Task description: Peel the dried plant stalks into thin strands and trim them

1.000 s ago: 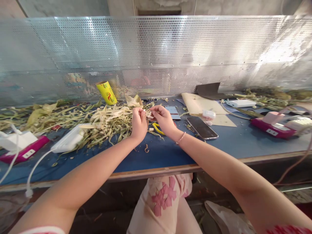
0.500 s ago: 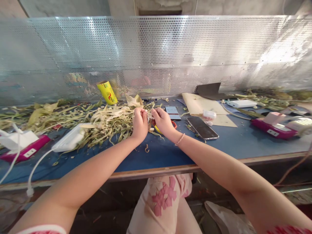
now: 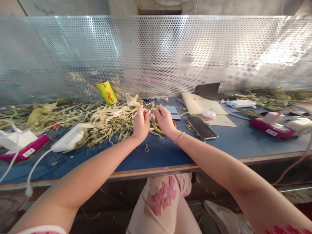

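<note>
A pale piece (image 3: 151, 115), small and mostly hidden, is between the left hand (image 3: 141, 123) and the right hand (image 3: 163, 120) in the head view; which way it points and how its long axis runs cannot be told. Each hand's fingers are curled together, pinching it. The blue tabletop (image 3: 156, 159) bears heaped dried leaves (image 3: 109, 120) on the left and a phone (image 3: 202, 127) on the right. Behind stand a perforated metal screen (image 3: 156, 42) and a grey wall (image 3: 70, 7).

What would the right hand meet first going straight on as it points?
Most likely the left hand, just across from the right hand, though depth and anything small between them are hard to judge.
</note>
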A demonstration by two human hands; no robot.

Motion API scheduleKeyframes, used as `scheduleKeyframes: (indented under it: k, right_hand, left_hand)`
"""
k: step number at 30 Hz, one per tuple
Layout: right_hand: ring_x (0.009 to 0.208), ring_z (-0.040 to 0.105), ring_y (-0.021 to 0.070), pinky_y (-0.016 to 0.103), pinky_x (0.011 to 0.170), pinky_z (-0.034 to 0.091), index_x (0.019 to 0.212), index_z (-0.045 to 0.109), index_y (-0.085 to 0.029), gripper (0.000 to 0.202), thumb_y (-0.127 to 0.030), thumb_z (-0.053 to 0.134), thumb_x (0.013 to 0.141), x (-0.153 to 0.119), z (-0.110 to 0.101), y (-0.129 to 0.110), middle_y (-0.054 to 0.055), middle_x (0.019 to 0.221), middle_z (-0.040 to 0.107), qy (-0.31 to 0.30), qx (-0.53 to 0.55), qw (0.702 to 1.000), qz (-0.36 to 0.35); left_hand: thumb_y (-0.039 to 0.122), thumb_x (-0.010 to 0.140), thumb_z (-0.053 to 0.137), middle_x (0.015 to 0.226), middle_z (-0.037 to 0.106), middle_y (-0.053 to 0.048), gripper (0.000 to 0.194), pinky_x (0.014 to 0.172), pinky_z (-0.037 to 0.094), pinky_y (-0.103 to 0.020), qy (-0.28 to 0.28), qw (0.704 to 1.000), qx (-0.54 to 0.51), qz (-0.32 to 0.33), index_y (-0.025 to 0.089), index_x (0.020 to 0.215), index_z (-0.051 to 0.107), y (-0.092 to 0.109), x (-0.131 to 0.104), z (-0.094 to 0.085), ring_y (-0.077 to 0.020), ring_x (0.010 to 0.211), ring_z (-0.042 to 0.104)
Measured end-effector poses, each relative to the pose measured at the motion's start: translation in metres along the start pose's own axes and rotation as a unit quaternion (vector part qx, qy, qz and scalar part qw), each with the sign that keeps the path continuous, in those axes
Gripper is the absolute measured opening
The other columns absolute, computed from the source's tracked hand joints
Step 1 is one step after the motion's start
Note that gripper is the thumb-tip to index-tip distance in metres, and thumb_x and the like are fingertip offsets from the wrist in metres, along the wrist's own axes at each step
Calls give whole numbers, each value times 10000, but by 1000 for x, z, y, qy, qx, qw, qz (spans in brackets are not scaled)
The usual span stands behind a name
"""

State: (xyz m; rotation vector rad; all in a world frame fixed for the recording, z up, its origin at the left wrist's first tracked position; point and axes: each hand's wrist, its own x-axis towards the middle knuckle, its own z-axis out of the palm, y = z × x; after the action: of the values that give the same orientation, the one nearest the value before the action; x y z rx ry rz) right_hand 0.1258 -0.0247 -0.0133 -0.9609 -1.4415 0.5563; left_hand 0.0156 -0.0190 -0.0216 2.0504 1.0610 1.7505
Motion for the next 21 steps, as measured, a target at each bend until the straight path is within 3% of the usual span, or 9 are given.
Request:
scheduleKeyframes:
  k: [5,9,16,21]
  right_hand:
    - [571,400,102,224,529,322,663,443,-203,209,-367,457,791,-1,0,1,-39,561,417,-4,27,1000,-2]
    - [560,404,101,221,512,322,667,460,-201,207,-371,470,784,-1,1,2,-41,539,414,-4,27,1000,6]
    - [430,329,74,222,452,302,608,427,-199,261,-389,495,774,7,-4,3,-71,440,356,26,54,996,62]
    - [388,285,61,218,411,271,593,398,-200,300,-416,490,778,11,-4,6,-88,406,313,47,81,990,102]
  left_hand:
    - [325,846,448,556,403,62,160,505,354,-227,14,990,-96,-102,205,765,378,-3,4,3,-79,491,432]
    - [407,830,460,521,376,75,236,458,332,-220,13,981,-135,-138,206,743,371,-2,6,3,-73,444,416]
    - [351,830,473,535,409,61,183,480,356,-221,-56,991,-116,-45,212,746,388,6,3,-1,-80,477,439]
    - [381,828,465,530,391,61,200,471,343,-225,-81,990,-113,-28,216,751,384,8,1,1,-87,473,414]
